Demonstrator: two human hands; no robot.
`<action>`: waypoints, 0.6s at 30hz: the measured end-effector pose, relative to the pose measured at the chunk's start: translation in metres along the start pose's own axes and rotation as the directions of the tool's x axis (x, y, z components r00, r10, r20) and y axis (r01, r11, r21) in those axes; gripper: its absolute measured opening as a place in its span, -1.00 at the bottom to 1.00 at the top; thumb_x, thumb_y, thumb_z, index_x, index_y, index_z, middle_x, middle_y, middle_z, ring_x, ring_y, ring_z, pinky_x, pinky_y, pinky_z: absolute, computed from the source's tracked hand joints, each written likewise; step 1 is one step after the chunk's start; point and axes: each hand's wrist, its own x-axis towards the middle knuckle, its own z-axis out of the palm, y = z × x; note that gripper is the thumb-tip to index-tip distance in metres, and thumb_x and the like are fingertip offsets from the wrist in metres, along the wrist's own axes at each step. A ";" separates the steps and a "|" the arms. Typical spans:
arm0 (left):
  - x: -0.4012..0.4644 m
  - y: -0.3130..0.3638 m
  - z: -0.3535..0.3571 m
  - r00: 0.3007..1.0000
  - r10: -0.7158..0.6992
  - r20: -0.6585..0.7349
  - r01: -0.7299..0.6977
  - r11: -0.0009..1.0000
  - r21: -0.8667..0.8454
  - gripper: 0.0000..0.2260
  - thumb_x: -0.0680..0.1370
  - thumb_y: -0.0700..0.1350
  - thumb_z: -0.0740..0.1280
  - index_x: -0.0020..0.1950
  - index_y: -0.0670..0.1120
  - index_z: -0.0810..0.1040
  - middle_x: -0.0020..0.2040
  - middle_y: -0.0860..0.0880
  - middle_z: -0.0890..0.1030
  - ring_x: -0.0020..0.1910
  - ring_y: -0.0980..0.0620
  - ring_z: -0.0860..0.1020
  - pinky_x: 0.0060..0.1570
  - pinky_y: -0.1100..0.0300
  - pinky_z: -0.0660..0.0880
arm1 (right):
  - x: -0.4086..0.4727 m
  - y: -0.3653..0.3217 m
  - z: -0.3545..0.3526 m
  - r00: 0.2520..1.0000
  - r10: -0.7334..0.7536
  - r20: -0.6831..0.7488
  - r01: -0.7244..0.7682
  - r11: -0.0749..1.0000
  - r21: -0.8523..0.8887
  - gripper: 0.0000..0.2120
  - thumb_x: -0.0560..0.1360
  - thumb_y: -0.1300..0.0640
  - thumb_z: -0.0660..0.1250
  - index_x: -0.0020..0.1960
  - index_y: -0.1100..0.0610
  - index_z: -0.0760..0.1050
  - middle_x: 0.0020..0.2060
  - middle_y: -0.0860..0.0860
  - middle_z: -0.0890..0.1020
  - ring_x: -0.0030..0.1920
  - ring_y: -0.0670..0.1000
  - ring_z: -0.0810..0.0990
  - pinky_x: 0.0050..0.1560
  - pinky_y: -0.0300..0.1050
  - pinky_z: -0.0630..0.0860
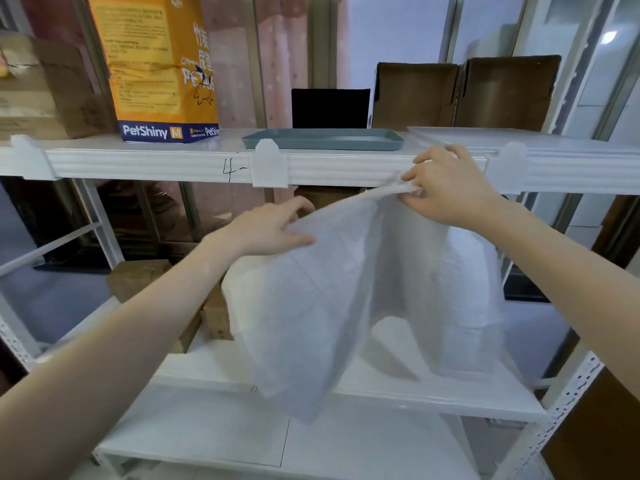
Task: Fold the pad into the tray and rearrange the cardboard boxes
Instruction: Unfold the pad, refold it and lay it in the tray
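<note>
Nearest the camera, two bare forearms reach up and forward, and between them hangs the thin white quilted absorbent pad (346, 289), draped loose in front of the white metal shelving and well below the top shelf (156, 161). The left hand (270, 226) pinches the pad's upper edge on its left side, thumb under and fingers over the fabric; the right hand (446, 188) is closed on the bunched opposite corner, held higher, just in front of the shelf's front rail. The hands are thus apart, each clamped on the pad, with the sheet sagging between and beneath them in soft, uneven folds. Judging from this, the folding is only at its start: the pad is open and unfolded, and none of it lies in the tray. Beyond the hands, on the top shelf, sits the shallow grey-blue rectangular plastic tray (322, 139), with nothing in it that can be seen, a little left of the right hand and above the pad. Behind and right of it stand two open brown cardboard boxes (464, 95) side by side, apparently not yet rearranged. Further left stands an orange pet-pad bag (156, 64), with another brown cardboard box (45, 88) at the far left.
</note>
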 end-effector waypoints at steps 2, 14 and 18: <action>0.002 0.016 0.015 1.000 0.010 -0.010 -0.010 1.000 0.019 -0.56 0.46 0.23 0.32 0.27 0.09 0.38 0.19 0.02 0.57 0.17 -0.09 0.50 0.08 0.00 0.44 | 0.003 -0.005 -0.004 0.999 -0.028 -0.045 0.029 0.999 0.022 -0.69 0.52 0.04 0.19 -0.16 0.13 0.67 -0.06 0.10 0.65 0.26 0.06 0.44 0.37 0.01 0.10; 0.017 0.043 0.020 0.972 -0.078 -0.221 -0.001 0.942 -0.336 -0.74 0.59 -0.17 0.15 0.09 -0.05 0.62 -0.01 -0.05 0.61 -0.23 -0.01 0.55 -0.11 0.06 0.59 | -0.023 -0.043 -0.032 0.989 -0.012 0.145 -0.036 0.946 0.322 -0.65 0.41 0.16 0.25 -0.50 0.09 0.21 -0.53 0.03 0.22 -0.41 0.03 0.16 -0.41 -0.12 0.12; 0.021 0.048 0.019 0.977 -0.126 -0.174 0.067 0.949 -0.309 -0.81 0.58 -0.15 0.17 -0.12 -0.17 0.54 -0.23 -0.04 0.51 -0.24 -0.05 0.47 -0.30 0.15 0.42 | -0.037 -0.061 -0.027 0.941 -0.200 0.273 0.040 0.867 0.497 -0.56 0.47 -0.14 0.25 -0.43 0.10 0.24 -0.49 0.03 0.25 -0.43 0.00 0.20 -0.37 -0.07 0.19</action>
